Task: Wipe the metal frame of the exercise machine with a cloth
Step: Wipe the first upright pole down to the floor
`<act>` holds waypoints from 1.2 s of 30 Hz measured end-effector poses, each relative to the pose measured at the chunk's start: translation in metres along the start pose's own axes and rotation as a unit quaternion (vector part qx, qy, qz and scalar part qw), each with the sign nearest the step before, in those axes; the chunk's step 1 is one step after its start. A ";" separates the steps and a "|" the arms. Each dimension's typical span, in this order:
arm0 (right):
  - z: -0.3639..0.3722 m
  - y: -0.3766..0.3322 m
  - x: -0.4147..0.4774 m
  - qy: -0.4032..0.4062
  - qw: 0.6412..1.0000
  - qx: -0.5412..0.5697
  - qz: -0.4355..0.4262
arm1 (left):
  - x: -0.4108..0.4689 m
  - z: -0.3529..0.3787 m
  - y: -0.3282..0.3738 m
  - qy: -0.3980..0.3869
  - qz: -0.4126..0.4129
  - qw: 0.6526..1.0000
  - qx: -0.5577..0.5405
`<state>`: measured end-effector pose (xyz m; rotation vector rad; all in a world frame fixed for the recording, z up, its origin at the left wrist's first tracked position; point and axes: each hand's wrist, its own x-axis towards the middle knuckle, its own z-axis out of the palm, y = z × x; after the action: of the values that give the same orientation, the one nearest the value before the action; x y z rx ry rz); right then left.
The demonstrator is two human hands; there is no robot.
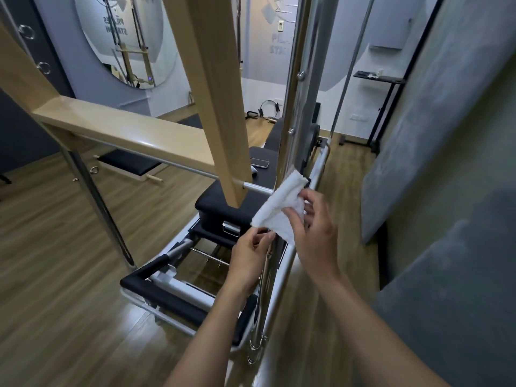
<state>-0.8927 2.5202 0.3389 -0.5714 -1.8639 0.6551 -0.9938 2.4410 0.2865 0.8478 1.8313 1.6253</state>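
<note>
A white cloth (280,205) is held up in front of the machine's tall chrome upright post (303,101). My right hand (315,233) grips the cloth's lower right part, thumb on its front. My left hand (251,254) pinches the cloth's lower left corner. The cloth's top edge lies against the post beside a short metal crossbar (257,187). A chrome side rail (282,277) runs down under my hands, and part of the post behind the cloth is hidden.
Light wooden beams (217,88) cross the view at left and centre. A black padded carriage (220,208) and black footbar (159,291) sit below. A grey wall (446,163) stands close on the right. A slanted chrome pole (97,202) meets the wooden floor (55,275) at left.
</note>
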 end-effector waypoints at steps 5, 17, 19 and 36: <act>0.008 0.032 -0.019 0.032 0.999 0.006 -0.031 | 0.007 0.005 -0.023 0.020 0.050 0.999 0.001; 0.046 0.098 -0.048 0.102 0.973 0.014 -0.208 | 0.022 0.015 -0.086 0.037 0.209 0.977 -0.015; 0.047 0.095 -0.045 0.108 0.971 0.028 -0.211 | 0.027 0.015 -0.092 0.040 0.226 0.973 -0.010; 0.071 0.158 -0.108 0.090 0.972 0.039 -0.211 | 0.014 0.041 -0.193 -0.006 0.219 0.972 -0.084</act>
<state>-0.9070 2.5537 0.1384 -0.1636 -1.7062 0.3771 -0.9916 2.4635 0.0899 1.2434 1.5406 2.0001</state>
